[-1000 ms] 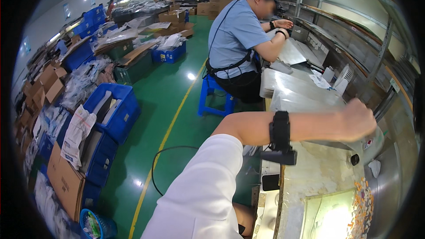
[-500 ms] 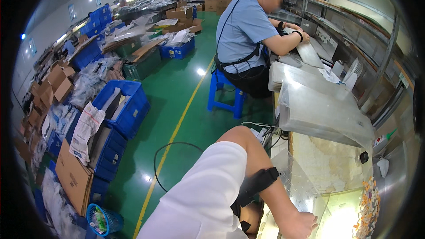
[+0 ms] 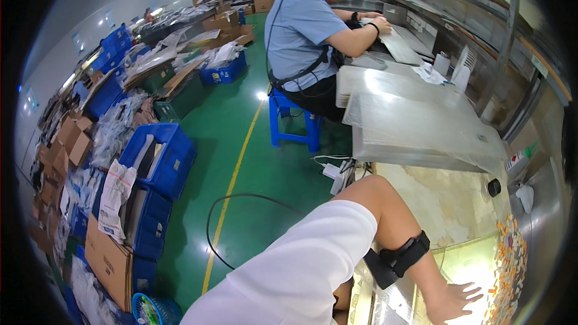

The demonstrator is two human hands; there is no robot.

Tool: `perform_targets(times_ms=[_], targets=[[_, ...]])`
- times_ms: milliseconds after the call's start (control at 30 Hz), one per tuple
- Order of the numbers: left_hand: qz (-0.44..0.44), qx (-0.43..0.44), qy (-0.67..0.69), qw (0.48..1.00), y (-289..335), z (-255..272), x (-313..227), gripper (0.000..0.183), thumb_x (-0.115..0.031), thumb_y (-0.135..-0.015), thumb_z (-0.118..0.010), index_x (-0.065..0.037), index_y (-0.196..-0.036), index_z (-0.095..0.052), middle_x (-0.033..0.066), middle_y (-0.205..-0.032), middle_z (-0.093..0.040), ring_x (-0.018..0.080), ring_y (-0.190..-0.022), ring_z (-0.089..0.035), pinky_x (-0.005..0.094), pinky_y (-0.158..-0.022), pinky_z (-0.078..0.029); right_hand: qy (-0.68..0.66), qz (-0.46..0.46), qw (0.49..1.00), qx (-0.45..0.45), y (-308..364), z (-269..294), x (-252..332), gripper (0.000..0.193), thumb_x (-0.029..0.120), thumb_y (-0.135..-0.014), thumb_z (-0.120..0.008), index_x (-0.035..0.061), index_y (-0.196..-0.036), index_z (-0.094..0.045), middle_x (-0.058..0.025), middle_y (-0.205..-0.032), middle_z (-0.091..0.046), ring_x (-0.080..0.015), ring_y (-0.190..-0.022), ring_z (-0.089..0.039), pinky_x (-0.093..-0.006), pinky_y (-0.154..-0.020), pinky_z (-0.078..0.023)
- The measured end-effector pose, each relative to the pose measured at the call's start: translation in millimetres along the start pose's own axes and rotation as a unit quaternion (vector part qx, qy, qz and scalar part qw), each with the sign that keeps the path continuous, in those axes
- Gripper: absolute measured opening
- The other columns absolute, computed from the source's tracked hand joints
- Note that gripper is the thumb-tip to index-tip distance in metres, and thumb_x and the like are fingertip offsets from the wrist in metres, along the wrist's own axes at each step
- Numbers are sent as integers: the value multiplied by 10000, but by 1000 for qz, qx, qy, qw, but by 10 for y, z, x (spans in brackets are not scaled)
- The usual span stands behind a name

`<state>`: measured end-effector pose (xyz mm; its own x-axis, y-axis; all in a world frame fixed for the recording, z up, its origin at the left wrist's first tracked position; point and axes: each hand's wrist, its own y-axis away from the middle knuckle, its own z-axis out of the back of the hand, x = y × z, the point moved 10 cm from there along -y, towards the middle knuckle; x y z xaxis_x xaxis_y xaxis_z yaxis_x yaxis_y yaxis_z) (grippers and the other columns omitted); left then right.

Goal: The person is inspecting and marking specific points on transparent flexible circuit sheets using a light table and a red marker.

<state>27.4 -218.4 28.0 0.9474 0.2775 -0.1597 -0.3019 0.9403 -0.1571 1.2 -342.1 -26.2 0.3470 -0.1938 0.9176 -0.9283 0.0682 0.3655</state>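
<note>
Resting flat with its fingers spread, one hand [image 3: 453, 302] presses on the lit, glassy panel [image 3: 475, 265] at the near edge of the workbench [image 3: 445, 204], gripping nothing; from the sleeve and elbow it looks like the person's left, though that is a judgement. A black strap [image 3: 402, 257] wraps its forearm. The other hand is out of view. Just right of the fingers, touching or nearly so, a heap of small orange and white pieces [image 3: 509, 271] runs along the bench's right edge. A careless sweep could scatter those pieces off the edge, and leaning weight on the panel might strain it. Farther along lies a stack of clear plastic sheets [image 3: 415, 123], and beyond it a co-worker [image 3: 307, 30] sits on a blue stool [image 3: 292, 120]. A black cable [image 3: 241, 216] loops across the green floor [image 3: 235, 144], a tripping risk.
</note>
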Motion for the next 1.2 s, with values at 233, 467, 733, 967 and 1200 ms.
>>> perform_targets(times_ms=[233,467,733,967,1200], targets=[[35,-103,252,962,-182,39,516,571,-324,-755,-475,140,-1077,-388,326,-1201,-245,368,-1155,-212,440,-972,-142,43,7,997,-59,-30,138,65,148,53,-758,-466,-46,-868,-480,-128,-758,-512,-208,-689,-515,-300,-604,-439],[31,-110,383,917,-132,117,690,410,-335,-790,-496,-12,-1043,-499,215,-1165,-395,332,-1138,-294,381,-949,-246,11,-20,987,-159,24,95,123,153,36,-733,-516,-102,-799,-506,-152,-696,-560,-211,-625,-577,-297,-583,-490],[1,-82,445,892,-240,146,791,180,-129,-791,-498,-7,-889,-586,107,-1037,-552,212,-995,-498,379,-922,-284,-11,-71,992,-100,-107,141,50,221,127,-757,-565,-55,-881,-546,-142,-801,-597,-148,-703,-586,-222,-615,-480],[-20,-85,524,847,-296,142,807,508,-369,-857,-339,40,-758,-624,143,-988,-564,242,-1033,-445,364,-839,-378,-72,-62,993,-67,-149,149,48,225,143,-760,-569,-47,-877,-538,-132,-790,-595,-158,-700,-596,-221,-601,-489],[15,-57,598,799,-310,-13,870,671,-508,-817,-303,25,-560,-619,165,-893,-589,256,-1010,-423,325,-750,-424,-98,-76,992,-23,-172,109,19,172,103,-778,-530,-43,-869,-532,-160,-807,-594,-205,-726,-603,-251,-617,-496]])
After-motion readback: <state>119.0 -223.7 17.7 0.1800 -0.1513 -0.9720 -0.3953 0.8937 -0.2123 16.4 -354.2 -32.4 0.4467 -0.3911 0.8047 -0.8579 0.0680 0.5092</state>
